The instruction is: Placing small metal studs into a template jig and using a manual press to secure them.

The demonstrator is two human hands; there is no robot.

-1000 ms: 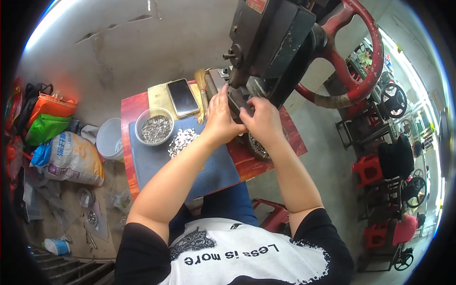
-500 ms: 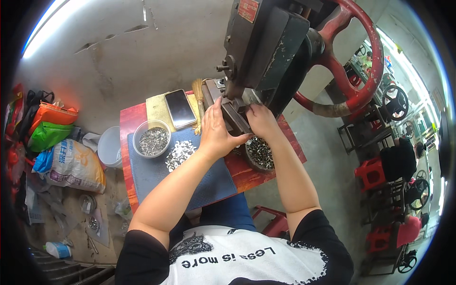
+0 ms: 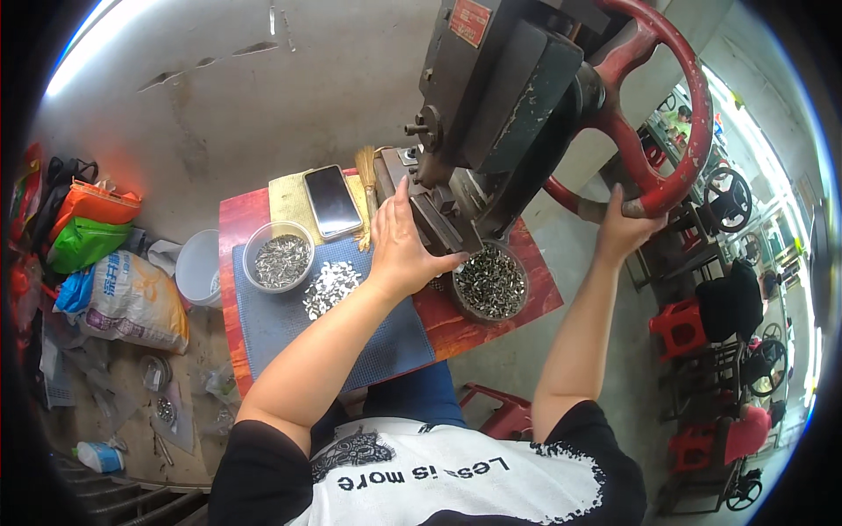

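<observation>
Right hand [image 3: 623, 232] on red wheel [image 3: 702, 105], outside table [image 3: 540, 276] edge, above floor [image 3: 621, 351].

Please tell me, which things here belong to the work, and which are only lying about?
Probably in use:
black press
red wheel, right hand on it
metal block, left hand at it
metal pieces

Probably just lying about:
phone
orange bag
green bag

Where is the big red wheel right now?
In the head view, the red wheel is at the upper right, against the right side of the dark machine. The person's right hand is at its lower rim.
</observation>
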